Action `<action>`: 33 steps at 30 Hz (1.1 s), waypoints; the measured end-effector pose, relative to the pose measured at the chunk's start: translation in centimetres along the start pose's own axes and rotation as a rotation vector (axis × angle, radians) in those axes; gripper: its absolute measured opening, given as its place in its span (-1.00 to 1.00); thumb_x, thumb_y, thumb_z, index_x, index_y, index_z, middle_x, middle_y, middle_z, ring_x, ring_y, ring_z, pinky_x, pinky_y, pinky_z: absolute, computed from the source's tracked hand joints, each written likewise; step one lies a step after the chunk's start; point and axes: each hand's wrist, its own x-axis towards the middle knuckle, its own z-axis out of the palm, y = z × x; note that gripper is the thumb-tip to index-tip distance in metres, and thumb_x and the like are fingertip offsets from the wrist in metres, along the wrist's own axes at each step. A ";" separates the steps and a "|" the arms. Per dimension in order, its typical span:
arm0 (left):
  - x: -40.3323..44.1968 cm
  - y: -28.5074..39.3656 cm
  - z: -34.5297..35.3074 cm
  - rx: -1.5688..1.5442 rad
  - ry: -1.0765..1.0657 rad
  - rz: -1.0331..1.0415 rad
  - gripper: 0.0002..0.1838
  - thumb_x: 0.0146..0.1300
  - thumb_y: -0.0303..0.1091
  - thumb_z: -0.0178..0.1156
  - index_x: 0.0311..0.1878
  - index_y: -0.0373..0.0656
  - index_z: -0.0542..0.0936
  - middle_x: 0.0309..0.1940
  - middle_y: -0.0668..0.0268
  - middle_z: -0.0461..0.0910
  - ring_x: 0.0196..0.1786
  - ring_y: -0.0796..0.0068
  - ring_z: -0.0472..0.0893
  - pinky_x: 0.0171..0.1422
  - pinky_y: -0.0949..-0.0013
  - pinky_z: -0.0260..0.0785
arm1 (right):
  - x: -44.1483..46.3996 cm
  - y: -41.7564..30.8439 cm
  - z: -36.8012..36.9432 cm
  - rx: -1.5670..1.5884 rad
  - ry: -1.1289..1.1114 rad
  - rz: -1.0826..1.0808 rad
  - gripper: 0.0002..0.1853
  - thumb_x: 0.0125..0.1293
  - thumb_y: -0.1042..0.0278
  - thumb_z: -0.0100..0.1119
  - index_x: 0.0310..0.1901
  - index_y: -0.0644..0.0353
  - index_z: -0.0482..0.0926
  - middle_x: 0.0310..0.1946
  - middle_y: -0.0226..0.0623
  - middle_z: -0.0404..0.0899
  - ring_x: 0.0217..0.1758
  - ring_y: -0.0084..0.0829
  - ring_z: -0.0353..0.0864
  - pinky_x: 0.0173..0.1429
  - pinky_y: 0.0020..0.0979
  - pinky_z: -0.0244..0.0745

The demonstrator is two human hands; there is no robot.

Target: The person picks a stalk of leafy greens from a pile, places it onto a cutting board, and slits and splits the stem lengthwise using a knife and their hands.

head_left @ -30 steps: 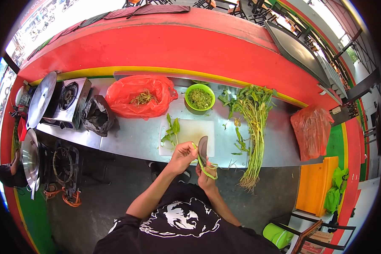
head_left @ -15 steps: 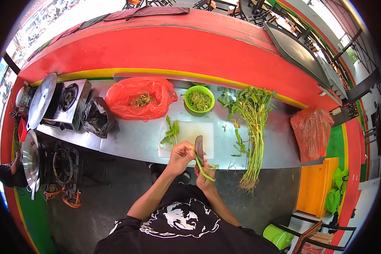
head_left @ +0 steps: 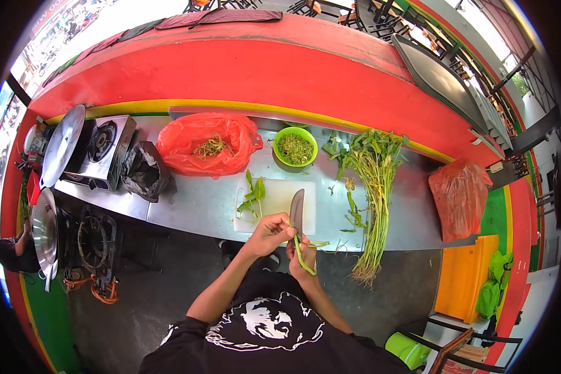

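My right hand (head_left: 302, 257) is closed round a knife (head_left: 298, 208), its dark blade pointing up and away from me. Along that same hand runs a thin green stem (head_left: 299, 252), curving at its lower end. My left hand (head_left: 273, 234) pinches the stem's upper end close to the blade. Both hands are held just in front of a white cutting board (head_left: 280, 190), where a few leafy sprigs (head_left: 254, 193) lie on the left side. A large bunch of leafy greens with long stems and roots (head_left: 376, 206) rests on the metal counter to the right.
Behind the board stands a green bowl of chopped greens (head_left: 295, 148). A red plastic bag (head_left: 199, 144) holding plant scraps, a black bag (head_left: 146, 171) and a gas stove (head_left: 107, 149) are to the left. Another red bag (head_left: 458, 199) sits far right. A person (head_left: 17, 252) is at far left.
My left hand has moved slightly down and right along the stem, toward my right hand. The knife blade now stands a little higher over the board.
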 end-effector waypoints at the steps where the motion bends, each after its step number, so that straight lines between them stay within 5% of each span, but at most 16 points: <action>1: 0.0 0.0 -0.1 0.010 -0.008 -0.027 -0.83 0.41 -0.34 0.14 -0.13 -0.28 0.50 -0.21 0.09 0.69 -0.23 0.41 0.69 -0.13 0.32 0.58 | 0.0 0.0 0.0 0.000 -0.002 0.000 -0.35 0.52 -0.20 -0.40 -0.31 0.31 0.42 -0.71 -0.48 0.27 -0.70 -0.63 0.26 -0.61 -0.53 0.08; 6: 0.3 1.2 0.6 0.062 -0.067 -0.096 -0.82 0.40 -0.41 0.14 -0.04 -0.32 0.52 -0.20 0.11 0.70 -0.27 0.49 0.67 -0.38 0.39 0.57 | 0.1 0.8 -0.5 0.051 -0.044 0.014 -0.38 0.56 -0.09 -0.33 -0.22 0.37 0.55 -0.65 -0.39 0.39 -0.64 -0.56 0.38 -0.59 -0.49 0.21; 8: 0.5 1.3 0.7 -0.005 -0.028 -0.058 -0.86 0.40 -0.42 0.13 -0.19 -0.34 0.51 -0.21 0.10 0.70 -0.44 0.51 0.67 -0.46 0.47 0.56 | -0.1 1.1 -0.2 0.043 -0.029 0.035 -0.36 0.55 -0.13 -0.36 -0.18 0.35 0.54 -0.67 -0.42 0.36 -0.66 -0.57 0.33 -0.59 -0.51 0.20; 10: 0.7 0.6 0.2 0.021 0.035 -0.087 -0.88 0.39 -0.44 0.15 -0.19 -0.33 0.51 -0.20 0.09 0.70 -0.34 0.51 0.68 -0.33 0.45 0.57 | 0.1 0.9 -0.1 0.207 -0.084 0.302 -0.36 0.54 -0.17 -0.38 -0.12 0.34 0.50 -0.68 -0.45 0.33 -0.68 -0.59 0.30 -0.59 -0.53 0.19; 15: 3.4 1.0 -1.7 0.088 0.357 0.026 -0.89 0.36 -0.40 0.21 -0.20 -0.25 0.59 -0.31 0.25 0.69 -0.26 0.57 0.65 -0.10 0.47 0.48 | -0.3 1.7 -1.1 0.396 -0.153 0.551 -0.42 0.56 -0.09 -0.39 -0.14 0.32 0.47 -0.73 -0.54 0.18 -0.72 -0.70 0.10 -0.63 -0.59 0.03; 18: 5.1 4.2 -1.5 0.128 0.394 0.069 -0.84 0.34 -0.36 0.25 -0.17 -0.28 0.61 -0.31 0.28 0.70 -0.25 0.61 0.65 -0.08 0.49 0.49 | 0.0 0.8 -1.6 0.381 -0.170 0.480 -0.44 0.57 -0.07 -0.38 -0.14 0.31 0.47 -0.73 -0.55 0.15 -0.73 -0.71 0.08 -0.63 -0.59 0.03; 23: 7.5 8.6 -1.3 0.221 0.286 0.177 -0.90 0.37 -0.45 0.19 -0.18 -0.31 0.59 -0.22 0.16 0.70 -0.13 0.52 0.66 0.05 0.42 0.49 | -0.2 1.7 -2.2 0.411 -0.209 0.458 -0.38 0.55 -0.12 -0.33 0.23 0.35 0.35 -0.73 -0.55 0.14 -0.76 -0.72 0.05 -0.68 -0.61 0.00; 26: 8.8 11.9 -1.4 0.572 0.276 0.282 -0.90 0.34 -0.46 0.22 -0.21 -0.31 0.60 -0.21 0.17 0.71 -0.14 0.51 0.66 0.03 0.42 0.49 | -0.2 2.6 -2.5 0.492 -0.182 0.516 -0.39 0.55 -0.12 -0.30 0.22 0.32 0.38 -0.69 -0.55 0.17 -0.73 -0.75 0.07 -0.67 -0.63 0.01; 33: 11.8 19.0 -1.5 0.761 0.231 0.470 -0.90 0.21 -0.48 0.35 -0.26 -0.27 0.64 -0.32 0.34 0.65 -0.23 0.63 0.56 -0.06 0.48 0.42 | 0.4 3.4 -2.2 0.519 -0.106 0.616 -0.41 0.56 -0.09 -0.29 0.18 0.36 0.42 -0.72 -0.57 0.14 -0.76 -0.75 0.04 -0.69 -0.62 0.00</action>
